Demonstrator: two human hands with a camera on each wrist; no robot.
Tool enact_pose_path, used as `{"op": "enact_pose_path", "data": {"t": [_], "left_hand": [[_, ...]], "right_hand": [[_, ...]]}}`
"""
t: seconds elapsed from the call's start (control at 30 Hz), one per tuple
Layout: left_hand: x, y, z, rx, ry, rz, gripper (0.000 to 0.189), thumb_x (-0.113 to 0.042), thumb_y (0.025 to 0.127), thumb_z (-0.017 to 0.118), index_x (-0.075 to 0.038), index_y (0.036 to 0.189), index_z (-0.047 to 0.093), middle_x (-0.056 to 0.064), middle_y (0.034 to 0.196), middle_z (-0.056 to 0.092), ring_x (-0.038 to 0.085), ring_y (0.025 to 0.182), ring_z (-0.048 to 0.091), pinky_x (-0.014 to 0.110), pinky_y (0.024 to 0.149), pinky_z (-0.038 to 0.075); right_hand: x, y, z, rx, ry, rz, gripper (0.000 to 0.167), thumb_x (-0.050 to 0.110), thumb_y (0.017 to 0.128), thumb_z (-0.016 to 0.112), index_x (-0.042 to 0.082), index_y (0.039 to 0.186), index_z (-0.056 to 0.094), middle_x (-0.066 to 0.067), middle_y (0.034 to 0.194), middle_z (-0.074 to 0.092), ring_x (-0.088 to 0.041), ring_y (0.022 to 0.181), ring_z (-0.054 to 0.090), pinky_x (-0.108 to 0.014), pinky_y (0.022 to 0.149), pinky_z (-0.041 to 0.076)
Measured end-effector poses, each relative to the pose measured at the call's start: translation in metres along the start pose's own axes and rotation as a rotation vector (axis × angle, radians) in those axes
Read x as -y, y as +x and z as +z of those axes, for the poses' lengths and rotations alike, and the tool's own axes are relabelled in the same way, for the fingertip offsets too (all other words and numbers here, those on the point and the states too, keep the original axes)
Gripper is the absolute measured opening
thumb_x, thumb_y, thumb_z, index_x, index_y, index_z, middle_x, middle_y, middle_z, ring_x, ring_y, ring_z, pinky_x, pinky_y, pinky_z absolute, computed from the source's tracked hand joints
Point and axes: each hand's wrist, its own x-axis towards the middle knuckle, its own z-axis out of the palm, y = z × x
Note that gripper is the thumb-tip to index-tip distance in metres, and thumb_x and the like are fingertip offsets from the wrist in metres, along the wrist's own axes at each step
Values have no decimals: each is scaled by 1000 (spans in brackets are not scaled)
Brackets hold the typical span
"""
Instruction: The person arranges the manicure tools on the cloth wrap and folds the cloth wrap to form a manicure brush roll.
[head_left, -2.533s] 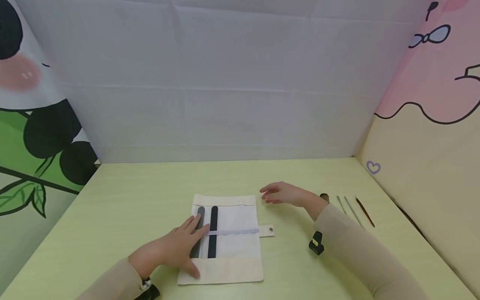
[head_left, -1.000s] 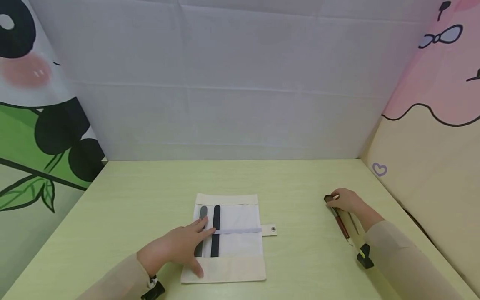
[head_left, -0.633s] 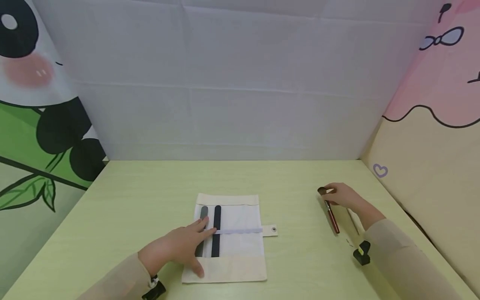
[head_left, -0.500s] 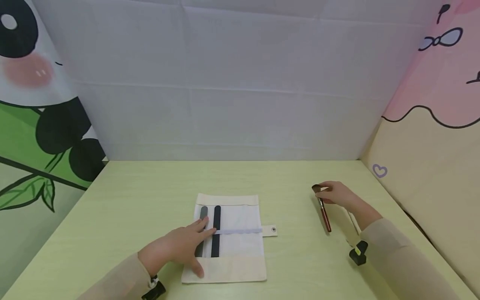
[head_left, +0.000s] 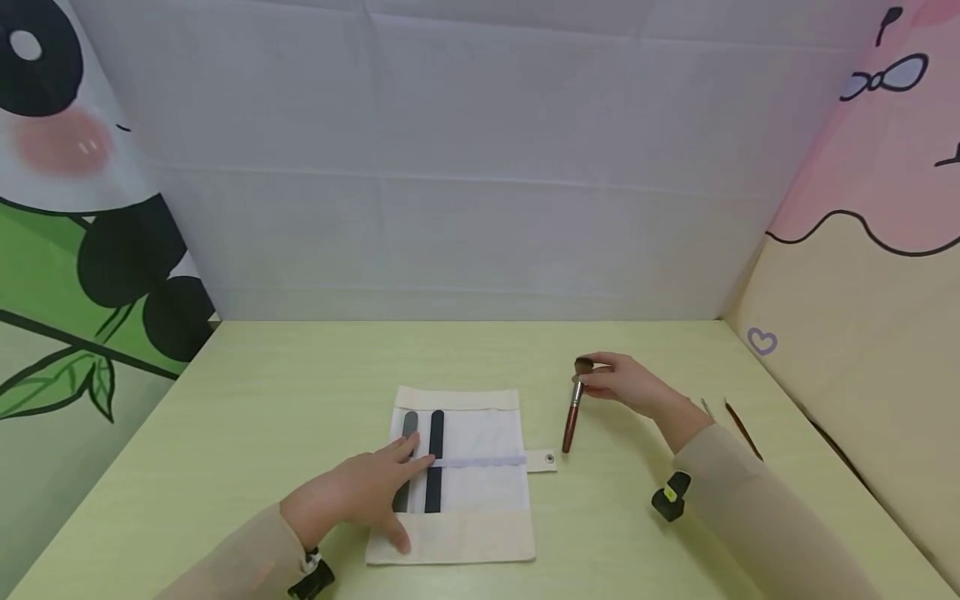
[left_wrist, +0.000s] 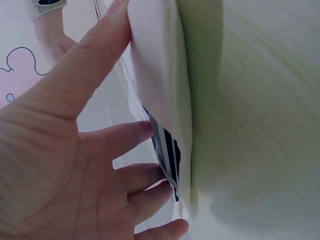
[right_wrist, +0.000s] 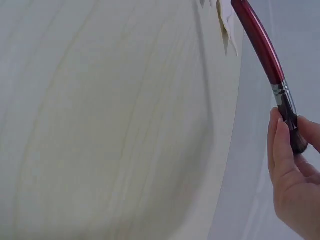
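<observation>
The brush (head_left: 574, 406) is in the right hand (head_left: 618, 383), to the right of the cloth case (head_left: 465, 539) and a little beyond the tab (head_left: 542, 461) on its side — that sideways gap looks like the relation that counts. Thumb and fingers pinch the brush close to its bristles (right_wrist: 299, 145), so the handle (right_wrist: 262, 45) juts free, running back toward the person with its tip leaning slightly left. Its long axis is thus close to that of the grey strip (head_left: 410, 424) and the black strip (head_left: 436, 437), which lie side by side in the left half of the case; by my judgement only a small turn separates them. The brush appears lifted off the table (head_left: 285, 392), and the right hand is plainly the nearer one. The left hand (head_left: 360, 492) rests over the left edge of the case, fingers spread across the grey strip, thumb on the lower flap. The handle is glossy, dark red and tapered, meeting a silvery ring (right_wrist: 280, 89), then a black collar and dark, soft-looking bristles. The case is matte, off-white fabric; a pale lavender band (head_left: 483, 461) crosses it, and a round metal snap (head_left: 550, 458) sits on the tab. Both strips look flat, narrow and round-ended — their material I cannot tell.
</observation>
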Motion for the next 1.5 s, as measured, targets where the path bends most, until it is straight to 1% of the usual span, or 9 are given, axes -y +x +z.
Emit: {"op": "enact_pose_path", "data": {"t": [0.1,0.2,0.43,0.7,0.77,0.87,1.1,1.37,1.5], "left_hand": [[-1,0,0,-2,-3,0,106,-54,53,82,-17,143,39,15,152,19,32,137,22,52,99,34],[-1,-1,-1,1,-8,-2,106,-53,54,82,-17,143,39,16,152,19,32,138,21,52,100,34],[-2,-4,-1,3,-22,-7,106,-52,54,83,-16,143,40,16,152,19,32,138,20,52,100,32],[-3,-6,-4,5,-10,-13,106,-52,53,83,-15,142,41,17,152,20,32,138,20,52,101,31],[-3,-6,-5,9,-12,-13,106,-52,53,83,-15,142,41,17,152,20,32,138,20,52,102,31],[-3,-6,-5,6,-8,-10,106,-52,53,83,-14,143,40,18,152,20,33,138,20,51,102,31],[-3,-5,-5,4,-17,-8,107,-52,53,83,-15,143,40,17,152,19,32,138,19,53,100,32],[-3,-2,-4,16,-15,-18,106,-54,53,82,-17,143,40,15,153,18,31,139,18,51,101,32],[-3,-2,-4,17,-7,-21,107,-55,53,81,-17,143,39,15,153,18,31,139,18,52,101,32]], "right_hand": [[3,7,12,32,30,-6,51,-3,94,48,-13,139,26,-24,119,50,-17,101,59,-40,95,42],[5,13,25,47,37,2,51,-2,94,49,-11,140,28,-24,119,50,-19,102,60,-42,95,41],[7,32,53,68,-3,12,50,2,93,54,-8,138,35,-22,120,52,-21,102,60,-34,88,48],[10,55,84,47,40,-15,47,1,92,55,-8,135,39,-23,115,55,-26,99,61,-35,87,49],[10,58,90,63,51,-38,46,2,91,57,-8,133,41,-23,113,56,-27,98,62,-35,85,49],[11,63,100,74,54,-39,44,3,91,59,-7,131,44,-22,111,57,-27,98,62,-33,84,50],[15,75,119,29,25,24,41,-3,90,56,-6,130,46,-22,114,55,-23,93,62,-31,81,51],[18,76,131,87,-62,34,41,0,90,58,-5,130,46,-21,110,58,-19,86,62,-31,76,53],[17,79,136,109,-110,64,42,2,90,59,-3,130,48,-18,110,58,-18,84,62,-31,76,53]]}}
